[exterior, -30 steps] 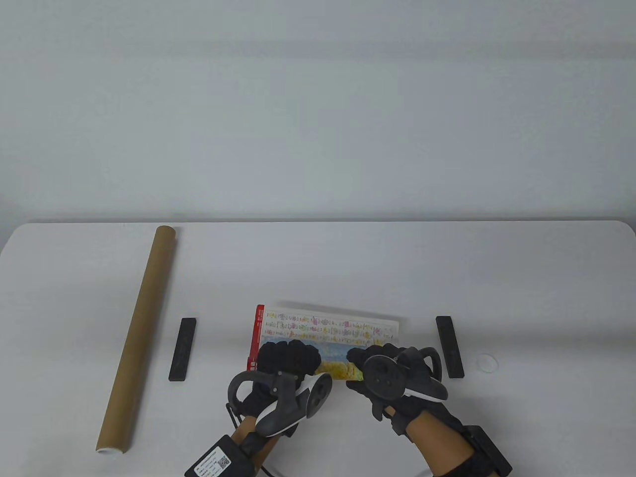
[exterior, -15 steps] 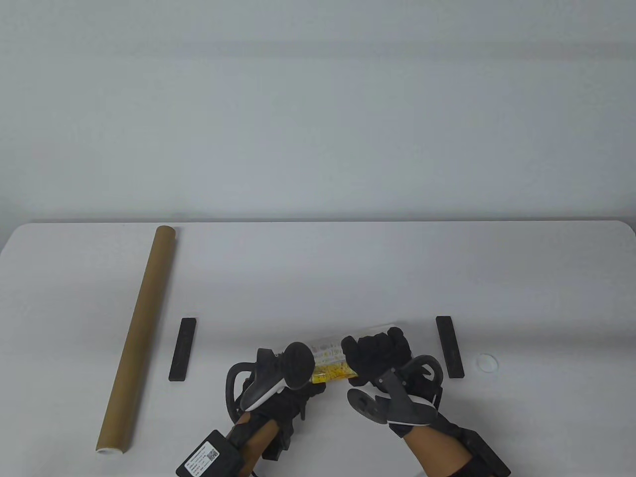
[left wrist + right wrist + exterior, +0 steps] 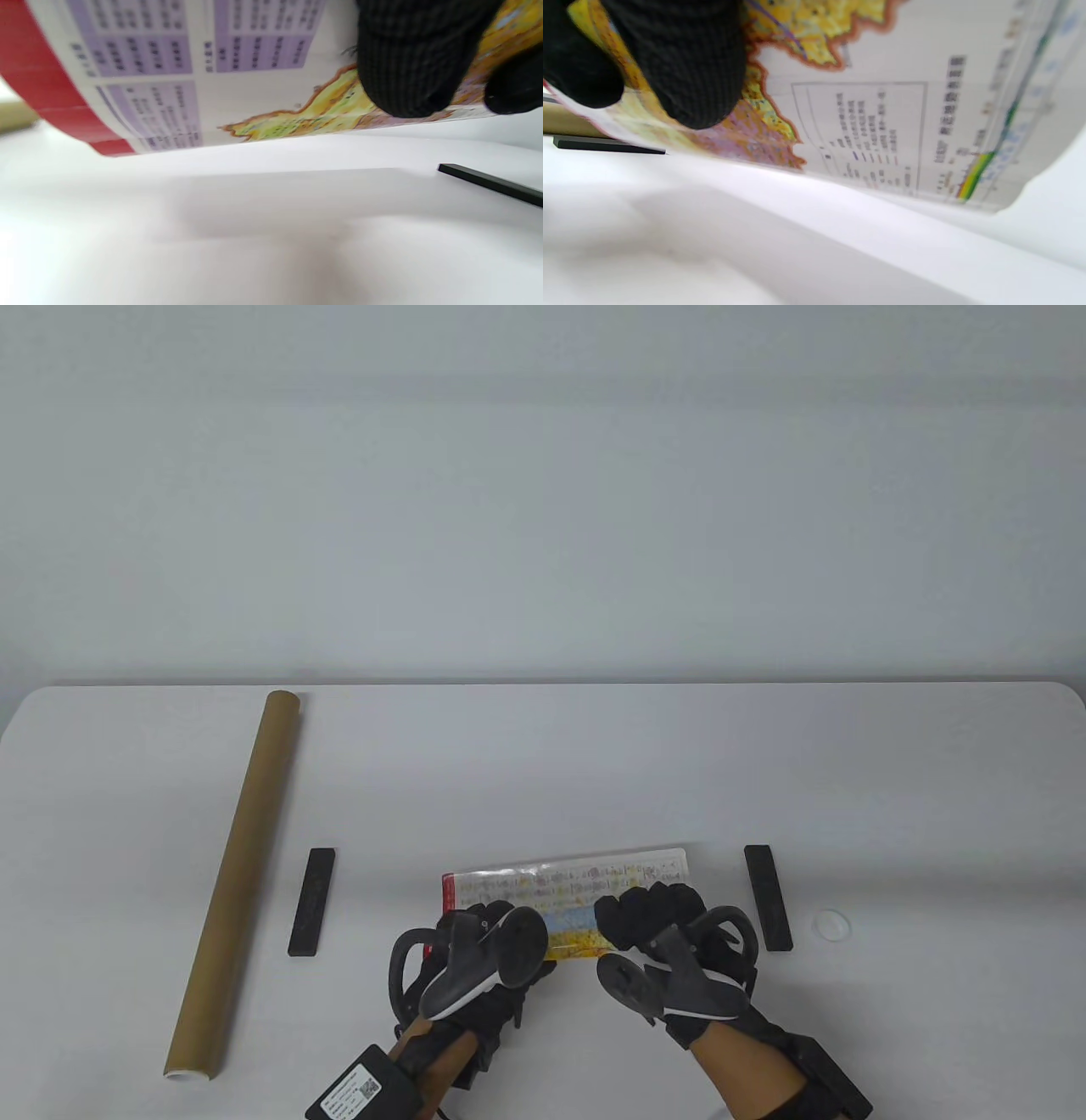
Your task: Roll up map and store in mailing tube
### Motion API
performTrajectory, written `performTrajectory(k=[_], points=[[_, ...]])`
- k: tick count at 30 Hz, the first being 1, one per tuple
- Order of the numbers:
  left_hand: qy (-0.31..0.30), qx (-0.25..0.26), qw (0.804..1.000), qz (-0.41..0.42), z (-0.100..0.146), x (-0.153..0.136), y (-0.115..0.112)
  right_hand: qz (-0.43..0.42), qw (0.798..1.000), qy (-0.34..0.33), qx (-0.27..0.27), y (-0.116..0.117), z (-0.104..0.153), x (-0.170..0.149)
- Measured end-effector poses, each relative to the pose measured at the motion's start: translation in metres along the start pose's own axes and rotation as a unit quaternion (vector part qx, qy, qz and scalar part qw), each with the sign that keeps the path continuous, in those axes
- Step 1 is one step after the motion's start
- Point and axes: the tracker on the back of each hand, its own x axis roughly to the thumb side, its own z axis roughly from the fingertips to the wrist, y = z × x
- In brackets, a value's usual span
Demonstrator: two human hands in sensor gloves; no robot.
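The map [image 3: 567, 891] is a partly rolled sheet with a red left edge, near the table's front middle. My left hand [image 3: 475, 929] holds its left part and my right hand [image 3: 649, 912] holds its right part, fingers curled over the roll. In the left wrist view a gloved finger [image 3: 413, 63] presses on the curved map [image 3: 169, 84]. In the right wrist view fingers [image 3: 683, 63] press on the map [image 3: 882, 118]. The brown mailing tube [image 3: 237, 878] lies at the left, running front to back, apart from both hands.
Two black bar weights lie on the table, one left of the map [image 3: 311, 901] and one right of it [image 3: 768, 897]. A small white cap [image 3: 831, 923] lies further right. The white table [image 3: 543, 763] stretches behind the map.
The map roll went from a wide band to a tight roll, and now shows a wider band again. Both hands turned over on it and stayed in place.
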Motion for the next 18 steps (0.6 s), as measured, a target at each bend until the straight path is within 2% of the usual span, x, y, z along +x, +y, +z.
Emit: performTrajectory(k=[6, 10, 14, 18], points=[[-0.001, 0.075, 0.995, -0.06, 0.005, 0.002, 0.005, -0.09, 0.995, 0.024, 0.029, 0.008, -0.002, -0.015], [-0.001, 0.101, 0.991, -0.084, 0.007, 0.004, 0.007, -0.129, 0.99, 0.024, 0.042, 0.012, -0.003, -0.019], [-0.001, 0.101, 0.992, -0.081, 0.007, 0.004, 0.008, -0.101, 0.994, 0.019, 0.024, 0.01, 0.0, -0.017], [0.006, 0.077, 0.995, -0.06, 0.005, 0.0, 0.007, -0.044, 0.999, 0.015, -0.008, 0.005, 0.002, -0.009]])
